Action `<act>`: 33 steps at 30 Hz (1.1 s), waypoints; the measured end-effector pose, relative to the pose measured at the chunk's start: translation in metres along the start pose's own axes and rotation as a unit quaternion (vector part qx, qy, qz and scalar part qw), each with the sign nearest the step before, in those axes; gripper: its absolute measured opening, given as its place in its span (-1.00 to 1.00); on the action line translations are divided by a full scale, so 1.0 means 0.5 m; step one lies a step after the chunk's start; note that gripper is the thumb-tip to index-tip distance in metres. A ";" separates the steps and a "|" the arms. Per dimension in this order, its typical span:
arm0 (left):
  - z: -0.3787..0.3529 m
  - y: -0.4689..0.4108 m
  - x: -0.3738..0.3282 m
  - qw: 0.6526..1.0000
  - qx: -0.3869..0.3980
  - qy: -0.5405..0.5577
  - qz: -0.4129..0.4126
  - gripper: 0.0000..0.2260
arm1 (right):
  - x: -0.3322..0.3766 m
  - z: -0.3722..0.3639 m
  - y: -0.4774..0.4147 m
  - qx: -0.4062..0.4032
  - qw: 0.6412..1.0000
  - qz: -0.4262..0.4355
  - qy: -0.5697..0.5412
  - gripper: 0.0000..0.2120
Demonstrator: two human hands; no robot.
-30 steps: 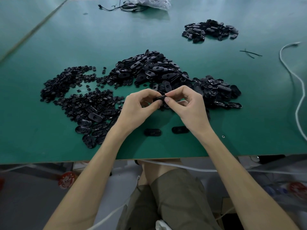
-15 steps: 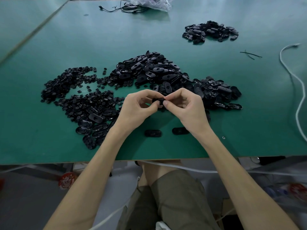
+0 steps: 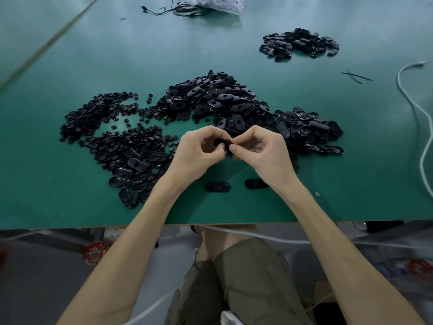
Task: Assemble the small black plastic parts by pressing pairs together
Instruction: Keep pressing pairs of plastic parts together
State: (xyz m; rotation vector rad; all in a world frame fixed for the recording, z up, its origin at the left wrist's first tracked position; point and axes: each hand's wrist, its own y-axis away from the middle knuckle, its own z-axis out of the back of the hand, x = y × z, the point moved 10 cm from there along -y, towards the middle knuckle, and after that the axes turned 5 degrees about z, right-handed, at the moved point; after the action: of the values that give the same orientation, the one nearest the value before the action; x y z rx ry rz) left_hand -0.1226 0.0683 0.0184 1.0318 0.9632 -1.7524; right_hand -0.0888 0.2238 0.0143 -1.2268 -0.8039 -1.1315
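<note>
Both hands meet above the green table (image 3: 234, 38) and pinch one small black plastic part (image 3: 223, 143) between their fingertips. My left hand (image 3: 199, 152) holds its left end, my right hand (image 3: 262, 151) its right end with the thumb pressed on top. Most of the part is hidden by the fingers. Behind the hands lies a big heap of black oval shells (image 3: 215, 99). A spread of small round black pieces (image 3: 98, 118) lies to the left, with more oval parts (image 3: 133, 174) near the left wrist. Two single oval parts (image 3: 218, 186) (image 3: 254, 183) lie below the hands.
A separate pile of black parts (image 3: 300, 43) sits at the far right. A white cord (image 3: 419, 109) runs along the right side. Black cables (image 3: 178, 10) and a clear plastic bag (image 3: 215, 3) lie at the far edge. The table's front edge (image 3: 70, 225) is close to my lap.
The hands have stayed together on the part; fingers shifted slightly, the right thumb now lying over its top. The piles have not moved.
</note>
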 end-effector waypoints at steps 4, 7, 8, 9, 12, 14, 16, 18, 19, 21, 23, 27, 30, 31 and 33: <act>0.004 0.000 -0.007 0.999 0.007 0.034 -0.011 -0.78 | -0.001 0.012 0.000 -0.017 1.000 0.003 -0.010 -0.90; 0.007 -0.001 -0.009 0.999 0.005 0.041 -0.014 -0.76 | -0.001 0.014 0.001 -0.023 1.000 0.005 -0.015 -0.91; 0.006 -0.002 -0.009 0.999 0.004 0.036 -0.015 -0.76 | -0.002 0.014 0.000 -0.024 1.000 0.006 -0.013 -0.91; 0.004 -0.002 -0.007 0.999 0.004 0.029 -0.015 -0.77 | -0.003 0.013 0.000 -0.024 1.000 0.006 -0.008 -0.91; 0.001 -0.002 -0.006 1.000 -0.001 0.006 -0.016 -0.77 | -0.008 0.012 -0.003 -0.022 1.000 0.003 0.006 -0.91; 0.003 -0.003 -0.006 1.000 -0.004 -0.002 -0.017 -0.78 | -0.009 0.013 -0.004 -0.023 1.000 0.002 0.006 -0.91; 0.004 -0.004 -0.009 1.000 -0.010 -0.006 -0.019 -0.80 | -0.005 0.013 -0.005 -0.025 1.000 0.003 0.007 -0.91; 0.011 -0.004 -0.010 0.999 -0.028 -0.006 -0.019 -0.81 | -0.002 0.013 -0.006 -0.032 0.999 0.006 0.019 -0.90; 0.018 -0.003 -0.011 0.999 -0.045 -0.003 -0.016 -0.82 | 0.001 0.015 -0.006 -0.038 0.999 0.009 0.033 -0.90; 0.039 -0.002 -0.011 0.996 -0.089 0.007 -0.008 -0.83 | 0.008 0.019 -0.007 -0.051 0.996 0.017 0.073 -0.89; 0.058 -0.002 -0.012 0.992 -0.129 0.005 0.007 -0.84 | 0.014 0.017 -0.007 -0.044 0.992 0.029 0.112 -0.85; 0.047 -0.021 -0.037 0.992 -0.117 -0.022 0.033 -0.85 | 0.019 -0.018 -0.004 0.018 0.974 0.054 0.218 -0.76; 0.009 -0.043 -0.084 0.997 -0.073 -0.014 0.033 -0.84 | 0.011 -0.014 -0.005 0.016 0.970 0.041 0.240 -0.73; -0.007 -0.051 -0.104 0.998 -0.060 -0.013 0.025 -0.84 | 0.012 -0.014 -0.007 0.015 0.970 0.043 0.237 -0.74; -0.047 -0.069 -0.147 0.999 -0.037 -0.014 0.001 -0.86 | 0.011 -0.021 -0.011 0.026 0.970 0.038 0.240 -0.73</act>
State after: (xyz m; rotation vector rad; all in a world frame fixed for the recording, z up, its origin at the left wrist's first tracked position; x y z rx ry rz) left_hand -0.1275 0.1217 0.0838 0.9582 1.0006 -1.7131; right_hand -0.0937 0.2126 0.0190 -0.8771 -0.4111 -1.2676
